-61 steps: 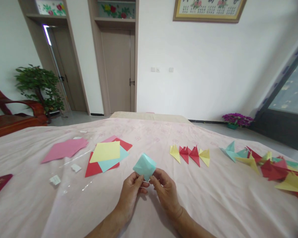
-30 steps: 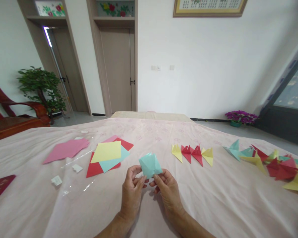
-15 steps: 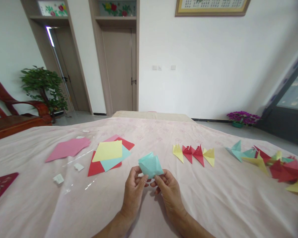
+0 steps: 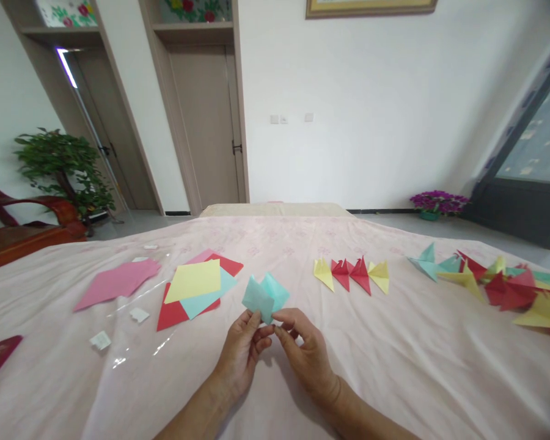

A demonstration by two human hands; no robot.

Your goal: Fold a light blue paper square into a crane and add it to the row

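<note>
A partly folded light teal paper piece (image 4: 264, 295) stands up just above the pink tablecloth (image 4: 394, 354), held at its lower corner. My left hand (image 4: 242, 351) pinches that corner from the left, fingers closed on it. My right hand (image 4: 305, 351) pinches the same corner from the right, thumb and forefinger pressed together. The piece shows two flaps spreading apart at the top.
A stack of yellow, teal, red and pink sheets (image 4: 197, 287) lies left of my hands, a pink sheet pile (image 4: 117, 282) further left. A row of folded yellow and red shapes (image 4: 352, 274) sits to the right, a larger heap of folded pieces (image 4: 499, 287) at far right. Small white scraps (image 4: 101, 340) lie near left.
The teal piece has gone from a puffed diamond shape to two flaps spread apart. Both hands kept their pinch at its lower corner. The view has tilted slightly.
</note>
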